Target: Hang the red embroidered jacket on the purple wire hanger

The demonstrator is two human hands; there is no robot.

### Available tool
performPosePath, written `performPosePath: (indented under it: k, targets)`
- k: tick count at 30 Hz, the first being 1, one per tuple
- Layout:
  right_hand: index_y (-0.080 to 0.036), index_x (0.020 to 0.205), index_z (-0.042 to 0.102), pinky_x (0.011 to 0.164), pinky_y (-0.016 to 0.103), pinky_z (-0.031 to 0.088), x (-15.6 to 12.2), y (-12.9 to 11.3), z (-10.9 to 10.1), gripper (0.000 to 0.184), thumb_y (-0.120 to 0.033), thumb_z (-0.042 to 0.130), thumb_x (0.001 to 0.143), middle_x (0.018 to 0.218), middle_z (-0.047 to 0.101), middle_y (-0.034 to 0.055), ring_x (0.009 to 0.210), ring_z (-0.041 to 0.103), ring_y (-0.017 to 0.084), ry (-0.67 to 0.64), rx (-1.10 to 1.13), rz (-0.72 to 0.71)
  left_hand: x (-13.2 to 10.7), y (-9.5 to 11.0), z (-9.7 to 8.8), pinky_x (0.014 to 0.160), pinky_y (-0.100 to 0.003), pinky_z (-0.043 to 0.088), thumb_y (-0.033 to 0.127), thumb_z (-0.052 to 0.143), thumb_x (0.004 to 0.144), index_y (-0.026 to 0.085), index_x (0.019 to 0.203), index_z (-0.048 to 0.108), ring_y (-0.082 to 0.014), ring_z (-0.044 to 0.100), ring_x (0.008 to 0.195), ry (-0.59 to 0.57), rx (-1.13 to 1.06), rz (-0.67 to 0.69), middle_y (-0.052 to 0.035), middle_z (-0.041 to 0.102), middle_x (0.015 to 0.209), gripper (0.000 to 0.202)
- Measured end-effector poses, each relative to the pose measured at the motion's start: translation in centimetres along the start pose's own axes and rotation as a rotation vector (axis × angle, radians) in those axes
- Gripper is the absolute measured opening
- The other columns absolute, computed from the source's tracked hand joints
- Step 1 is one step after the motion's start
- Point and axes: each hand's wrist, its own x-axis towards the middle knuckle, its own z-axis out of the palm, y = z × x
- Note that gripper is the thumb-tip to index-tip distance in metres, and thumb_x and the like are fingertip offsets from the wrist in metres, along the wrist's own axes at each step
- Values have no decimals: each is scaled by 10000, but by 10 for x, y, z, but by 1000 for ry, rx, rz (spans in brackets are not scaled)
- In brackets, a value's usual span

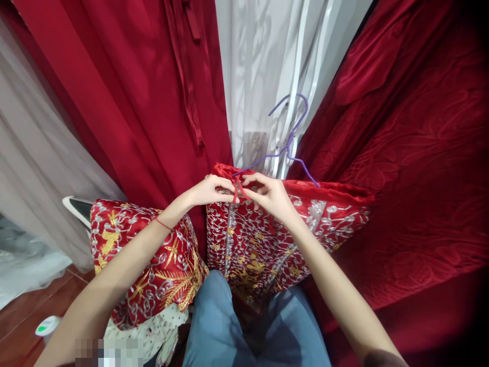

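Where the red embroidered garment point(267, 239) hangs from the purple hanger point(290, 137) over the person's lap, its satin top edge bears a thin red tie point(239, 192). That tie looks soft, light and slippery, best pinched close to the knot; the brocade below seems heavier and stiffer. The left hand point(212, 191) and right hand point(267, 193) meet at the collar, fingertips pinching the tie, forearms angled inward. Red curtains point(145, 92) hang behind.

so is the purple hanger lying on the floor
No, the hanger is up at the top edge of the red garment, where both hands, left and right, pinch a red tie.
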Motion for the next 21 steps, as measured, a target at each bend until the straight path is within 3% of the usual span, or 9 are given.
performPosePath:
  k: [2,4,7,10,13,16,18,21]
  targets:
    - [-195,920,749,505,276,512,-1,0,0,232,-410,678,867,1254,695,108,464,595,83,-4,14,-5,0,3,1,603,-215,417,350,785,746,139,823,784,-101,555,648,-25,-36,-20,-28,703,783,224]
    - [-206,921,777,596,328,569,-2,-1,0,220,-392,668,879,1296,676,116,524,641,111,-12,-17,-36,1,5,2,604,-216,431,334,799,727,130,799,773,-96,551,632,-45,-97,-43,-23,698,747,218]
    - [-263,1016,794,789,400,597,-5,-2,1,198,-337,653,898,1298,676,85,825,731,210,-13,-128,-131,0,4,4,694,-255,500,338,804,721,130,848,776,-128,619,701,-81,-206,-90,-44,735,799,245]
    - [-280,1028,795,956,427,551,-7,-4,3,194,-278,642,909,1291,673,71,1120,677,263,-37,-287,-244,1,2,7,741,-280,516,361,818,707,133,886,781,-147,647,754,-96,-241,-117,-56,754,865,292]
    - [-265,1077,779,920,385,553,-7,-4,7,234,-295,579,957,1284,666,86,1076,688,250,-10,-448,-257,2,1,7,672,-246,481,407,825,699,132,832,770,-119,607,690,-24,-223,-136,-34,733,798,311]
    - [-232,1110,753,773,324,548,-5,-2,14,291,-315,497,999,1204,693,103,946,704,226,70,-574,-221,3,2,5,490,-207,337,525,752,754,132,653,684,-57,432,495,134,-254,-215,20,599,585,412]
    - [-221,1098,742,724,299,523,-3,0,18,299,-318,474,1007,1139,709,101,881,698,208,103,-588,-214,3,3,3,457,-208,274,550,729,764,136,622,647,-44,356,455,235,-272,-242,38,540,540,445]
    - [-213,1060,738,746,299,503,-1,4,21,268,-319,501,992,1041,729,96,849,684,203,139,-488,-221,3,4,0,565,-220,390,480,806,690,132,701,701,-77,494,564,275,-241,-201,5,638,646,364]
